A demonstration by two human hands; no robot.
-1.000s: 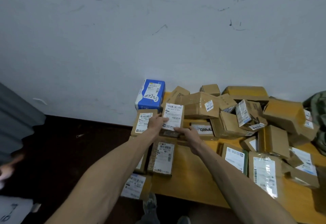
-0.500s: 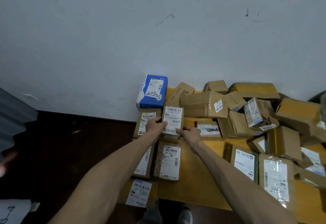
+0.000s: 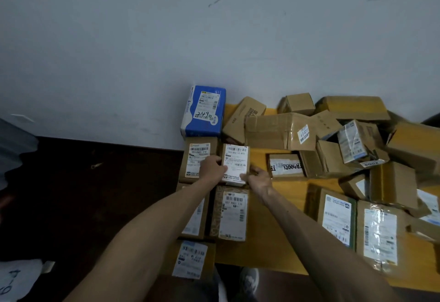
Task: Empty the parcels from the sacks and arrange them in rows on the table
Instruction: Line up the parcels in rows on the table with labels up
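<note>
Both hands grip 1 small labelled parcel (image 3: 235, 163) at the far end of the 2nd column on the table (image 3: 273, 206): the left hand (image 3: 212, 168) curls its fingers over the left edge and the right hand (image 3: 259, 178) pinches the lower right corner, probably to square it, label up, against the neighbouring parcel (image 3: 197, 159) and the nearer parcel (image 3: 232, 213). Against 1.0 s ago it sits lower and flatter (the loose heap (image 3: 281, 130) looks untouched), with both grips unchanged.

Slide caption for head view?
Left hand and right hand grip a labelled parcel over the table, beside a box pile.
</note>
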